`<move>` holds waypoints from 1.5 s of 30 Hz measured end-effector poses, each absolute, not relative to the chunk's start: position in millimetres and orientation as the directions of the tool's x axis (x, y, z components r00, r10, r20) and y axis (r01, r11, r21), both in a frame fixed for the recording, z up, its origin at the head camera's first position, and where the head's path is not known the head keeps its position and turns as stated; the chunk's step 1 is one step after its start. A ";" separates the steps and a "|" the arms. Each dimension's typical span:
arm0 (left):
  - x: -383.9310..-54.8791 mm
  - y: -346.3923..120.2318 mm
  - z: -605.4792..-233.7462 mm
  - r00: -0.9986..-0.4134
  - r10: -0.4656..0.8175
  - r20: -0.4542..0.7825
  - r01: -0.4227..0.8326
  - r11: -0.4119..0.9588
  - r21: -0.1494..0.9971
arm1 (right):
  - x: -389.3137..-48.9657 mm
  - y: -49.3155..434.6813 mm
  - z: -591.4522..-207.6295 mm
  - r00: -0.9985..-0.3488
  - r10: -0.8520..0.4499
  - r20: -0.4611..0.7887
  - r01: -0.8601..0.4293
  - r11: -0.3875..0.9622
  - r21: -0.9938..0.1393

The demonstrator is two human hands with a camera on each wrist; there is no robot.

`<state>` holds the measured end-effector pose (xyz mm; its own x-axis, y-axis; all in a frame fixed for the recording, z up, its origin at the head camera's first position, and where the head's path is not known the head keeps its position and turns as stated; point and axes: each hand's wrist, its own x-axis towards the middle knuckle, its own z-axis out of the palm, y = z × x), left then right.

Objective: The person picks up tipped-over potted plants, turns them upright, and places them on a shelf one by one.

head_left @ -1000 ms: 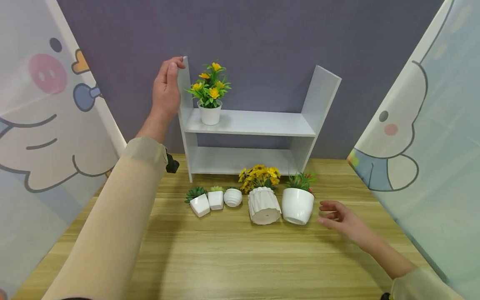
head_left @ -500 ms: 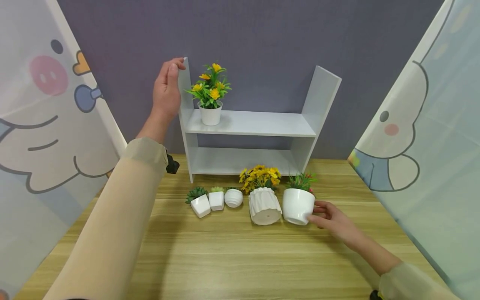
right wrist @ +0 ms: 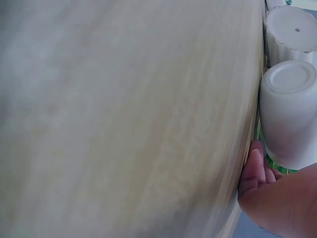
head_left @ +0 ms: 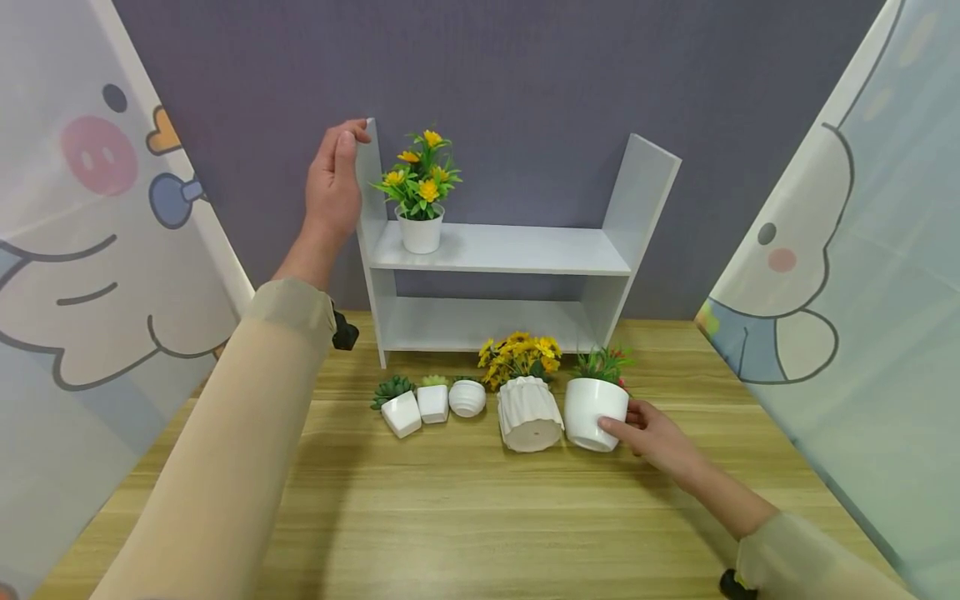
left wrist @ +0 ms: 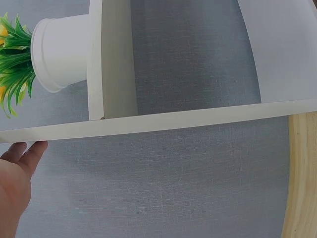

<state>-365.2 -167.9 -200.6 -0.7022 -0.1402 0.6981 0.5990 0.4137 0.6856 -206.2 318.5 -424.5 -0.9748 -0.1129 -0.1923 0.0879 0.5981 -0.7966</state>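
Note:
At the top of the white shelf's [head_left: 498, 247] left side panel, my left hand [head_left: 333, 179] rests its fingertips. The left wrist view shows those fingers [left wrist: 32, 157] against the panel's outer face. My right hand [head_left: 660, 437] grips a white potted plant [head_left: 588, 408] with small red flowers, lying tipped over on the table. Its thumb lies across the pot's front, and the other fingers go behind the pot's right side, partly hidden. In the right wrist view the pot [right wrist: 290, 114] shows its base, with the hand [right wrist: 262, 188] close against it.
A yellow-flowered pot [head_left: 420, 233] stands upright on the upper shelf board. On the wooden table [head_left: 450, 517], a fluted white pot [head_left: 528, 417] with yellow flowers lies left of the gripped one. Farther left lie small succulents in white pots [head_left: 432, 404].
My right hand has moved left from beside the white pot to take hold of it, the thumb now over its front. The left hand has stayed at the shelf panel.

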 end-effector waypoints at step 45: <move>-364.2 -167.8 -200.6 -0.701 -0.133 0.700 0.603 0.413 0.683 | -204.8 313.7 -425.0 -0.972 -0.141 -0.188 0.094 0.502 -0.860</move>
